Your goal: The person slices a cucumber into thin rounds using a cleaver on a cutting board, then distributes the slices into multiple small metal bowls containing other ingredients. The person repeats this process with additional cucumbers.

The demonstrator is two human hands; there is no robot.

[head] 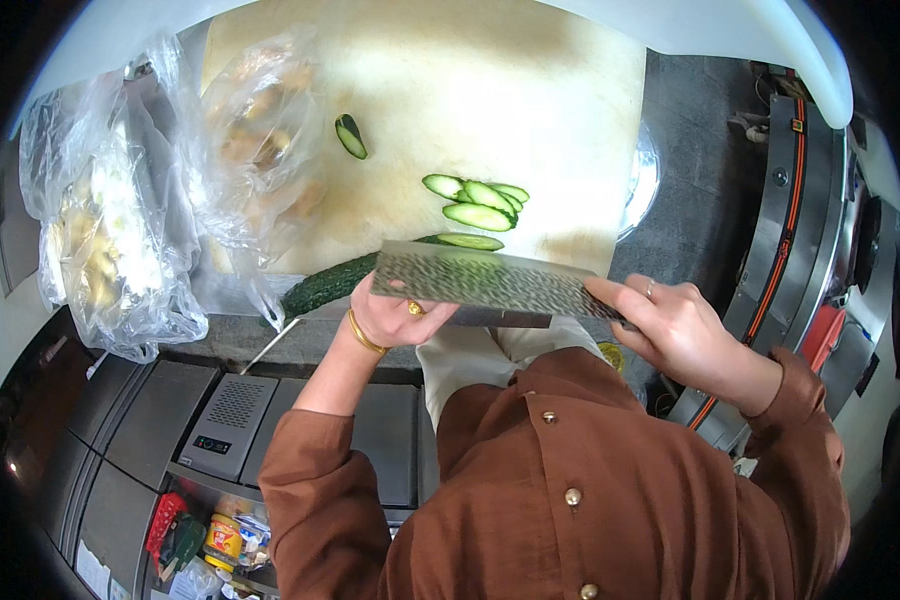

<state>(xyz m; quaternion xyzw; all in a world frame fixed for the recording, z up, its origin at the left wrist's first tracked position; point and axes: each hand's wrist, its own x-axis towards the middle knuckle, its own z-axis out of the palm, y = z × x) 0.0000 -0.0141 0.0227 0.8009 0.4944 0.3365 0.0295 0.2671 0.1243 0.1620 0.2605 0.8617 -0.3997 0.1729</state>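
A cucumber lies along the near edge of a pale cutting board. My left hand is beside it, partly behind the blade; whether its fingers press on the cucumber is hidden. In my right hand is the handle end of a broad cleaver with a patterned blade, held slanting over the board's near edge and covering part of the cucumber. One cut slice shows just beyond the blade. Several oval cucumber slices overlap farther up the board, and a cucumber end piece lies apart to the left.
A clear plastic bag with brownish food rests on the board's left part. Left of it is another plastic bag with pale contents. A round metal rim shows past the board's right edge. Grey cabinets stand at the lower left.
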